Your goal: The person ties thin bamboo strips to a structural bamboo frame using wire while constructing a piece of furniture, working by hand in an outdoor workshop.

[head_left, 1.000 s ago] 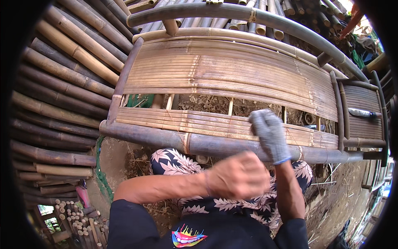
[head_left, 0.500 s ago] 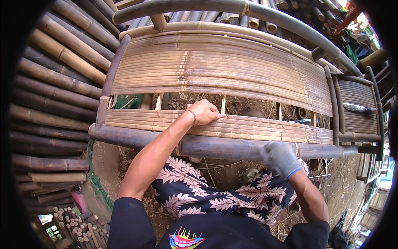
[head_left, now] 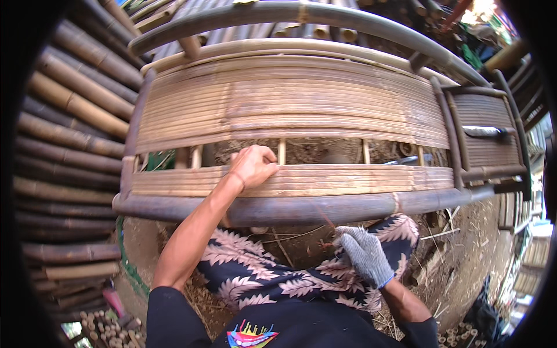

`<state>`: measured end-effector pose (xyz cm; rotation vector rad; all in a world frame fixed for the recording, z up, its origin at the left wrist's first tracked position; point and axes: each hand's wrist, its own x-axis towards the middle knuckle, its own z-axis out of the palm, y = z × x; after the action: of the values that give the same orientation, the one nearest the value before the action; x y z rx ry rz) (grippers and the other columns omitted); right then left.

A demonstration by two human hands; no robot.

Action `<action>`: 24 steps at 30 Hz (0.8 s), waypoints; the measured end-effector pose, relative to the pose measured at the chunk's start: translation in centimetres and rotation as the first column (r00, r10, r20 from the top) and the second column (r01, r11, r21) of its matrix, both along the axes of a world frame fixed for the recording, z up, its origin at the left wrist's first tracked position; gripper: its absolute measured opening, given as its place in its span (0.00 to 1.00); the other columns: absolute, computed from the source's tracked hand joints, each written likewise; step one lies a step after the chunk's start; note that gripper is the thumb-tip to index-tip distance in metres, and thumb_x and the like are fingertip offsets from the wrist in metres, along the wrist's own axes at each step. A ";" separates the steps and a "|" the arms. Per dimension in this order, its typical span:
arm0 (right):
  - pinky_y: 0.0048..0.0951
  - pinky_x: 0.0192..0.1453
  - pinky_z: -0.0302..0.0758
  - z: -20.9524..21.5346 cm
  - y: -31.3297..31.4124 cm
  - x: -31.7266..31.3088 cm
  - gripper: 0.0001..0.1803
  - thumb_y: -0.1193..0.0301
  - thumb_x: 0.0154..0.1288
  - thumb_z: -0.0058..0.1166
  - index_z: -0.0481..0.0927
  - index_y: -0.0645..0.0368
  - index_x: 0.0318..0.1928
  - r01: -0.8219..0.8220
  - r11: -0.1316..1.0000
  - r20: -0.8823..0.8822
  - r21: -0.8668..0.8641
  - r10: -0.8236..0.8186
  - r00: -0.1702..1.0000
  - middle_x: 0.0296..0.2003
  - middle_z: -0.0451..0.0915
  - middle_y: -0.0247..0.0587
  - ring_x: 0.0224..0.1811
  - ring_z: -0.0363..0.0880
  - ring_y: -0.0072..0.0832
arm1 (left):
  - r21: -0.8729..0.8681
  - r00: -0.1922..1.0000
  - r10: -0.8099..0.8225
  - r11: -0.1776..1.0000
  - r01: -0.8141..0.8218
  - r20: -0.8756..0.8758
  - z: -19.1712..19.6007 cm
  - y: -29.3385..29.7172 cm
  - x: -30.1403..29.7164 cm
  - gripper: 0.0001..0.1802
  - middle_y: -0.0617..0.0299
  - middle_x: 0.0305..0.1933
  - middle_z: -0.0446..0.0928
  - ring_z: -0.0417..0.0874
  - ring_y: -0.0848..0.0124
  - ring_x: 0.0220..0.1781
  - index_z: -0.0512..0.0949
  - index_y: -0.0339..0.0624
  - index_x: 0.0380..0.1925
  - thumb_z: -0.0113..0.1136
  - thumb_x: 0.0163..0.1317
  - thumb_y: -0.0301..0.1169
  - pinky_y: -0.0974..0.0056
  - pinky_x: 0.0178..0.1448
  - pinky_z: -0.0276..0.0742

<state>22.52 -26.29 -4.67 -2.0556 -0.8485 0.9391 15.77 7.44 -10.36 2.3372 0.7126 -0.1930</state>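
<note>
My bare left hand (head_left: 253,165) rests at the inner edge of the front strip of bamboo slats (head_left: 354,178) on a bamboo bench, beside a long gap. Its fingers are curled; what they pinch, if anything, is hidden. My right hand (head_left: 364,254), in a grey knit glove, is closed above my lap. From it a thin red string (head_left: 326,216) runs up across the dark bamboo front rail (head_left: 278,210) toward the slats. A wider panel of slats (head_left: 290,98) lies beyond the gap, where pale crosspieces (head_left: 282,152) show.
A knife-like tool with a dark handle (head_left: 487,131) lies on the slatted side shelf (head_left: 484,151) at right. Stacked bamboo poles (head_left: 75,148) fill the left side. A curved bamboo backrest rail (head_left: 325,14) spans the far side. Cut bamboo pieces (head_left: 107,327) stand at lower left.
My right hand has drawn back from the front rail toward my lap, with the string stretched behind it. My left hand stays at the slat edge. The whole view has shifted slightly.
</note>
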 end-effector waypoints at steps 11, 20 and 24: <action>0.47 0.69 0.69 5.6 -11.5 8.8 0.31 0.66 0.65 0.62 0.70 0.62 0.65 0.444 0.894 0.884 0.060 -0.254 0.392 0.61 0.75 0.56 0.64 0.72 0.50 | 0.375 0.604 -0.672 0.740 0.558 0.428 -2.5 -17.8 15.2 0.14 0.56 0.60 0.73 0.69 0.54 0.67 0.80 0.51 0.47 0.65 0.61 0.35 0.50 0.69 0.67; 0.23 0.34 0.83 4.2 -3.7 22.2 0.12 0.63 0.72 0.58 0.86 0.59 0.43 0.345 0.880 -0.088 0.327 -0.336 0.938 0.38 0.81 0.37 0.34 0.81 0.22 | 0.249 0.940 0.051 0.958 -0.141 0.338 1.7 -15.2 15.1 0.04 0.56 0.39 0.76 0.85 0.63 0.29 0.76 0.42 0.39 0.54 0.65 0.26 0.59 0.32 0.86; 0.35 0.35 0.82 -1.2 -4.0 28.9 0.13 0.65 0.69 0.57 0.86 0.61 0.32 0.280 0.945 0.587 0.167 -0.324 0.742 0.29 0.84 0.43 0.31 0.84 0.32 | 0.414 0.970 0.124 0.887 -0.203 0.210 -0.8 -13.7 15.2 0.08 0.52 0.51 0.73 0.88 0.49 0.35 0.80 0.39 0.39 0.57 0.60 0.26 0.50 0.39 0.88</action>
<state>51.44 -30.26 -5.91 -2.3746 -0.8018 0.0402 30.99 -6.28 -11.12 2.6487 0.9341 0.2797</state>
